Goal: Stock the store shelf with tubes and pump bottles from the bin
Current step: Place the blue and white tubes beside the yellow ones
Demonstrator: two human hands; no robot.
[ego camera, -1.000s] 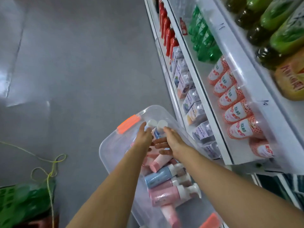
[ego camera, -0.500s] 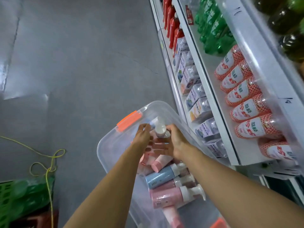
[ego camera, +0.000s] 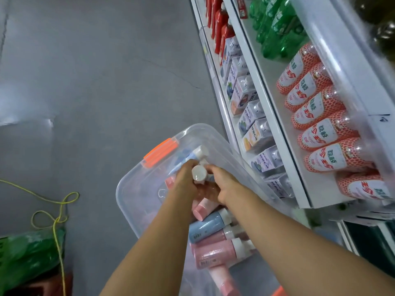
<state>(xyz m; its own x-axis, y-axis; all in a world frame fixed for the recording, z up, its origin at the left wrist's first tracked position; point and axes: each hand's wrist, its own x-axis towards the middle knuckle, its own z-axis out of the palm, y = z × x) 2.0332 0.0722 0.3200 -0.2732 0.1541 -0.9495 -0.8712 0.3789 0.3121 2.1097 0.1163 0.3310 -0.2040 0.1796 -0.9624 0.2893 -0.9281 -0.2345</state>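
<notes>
Clear plastic bin [ego camera: 136,195], orange latch at its far rim, sits on the floor against the foot of the store shelf [ego camera: 275,116]. I note that over the last second both hands have closed in together at the bin's far end and a white-capped tube [ego camera: 199,173] has come up between them, cap now facing the camera; the bundle looks gathered and near ready to lift toward the shelf. Left hand [ego camera: 186,180]: grip curled round the tube just below the cap. Right hand [ego camera: 224,184]: grip curled against the same bundle from the other side; how many tubes it holds I cannot tell, as the fingers hide them. A second white-capped tube [ego camera: 201,151] lies against the far wall. Pink and blue pump bottles [ego camera: 211,251] remain at the near end, so stocking is far from complete.
</notes>
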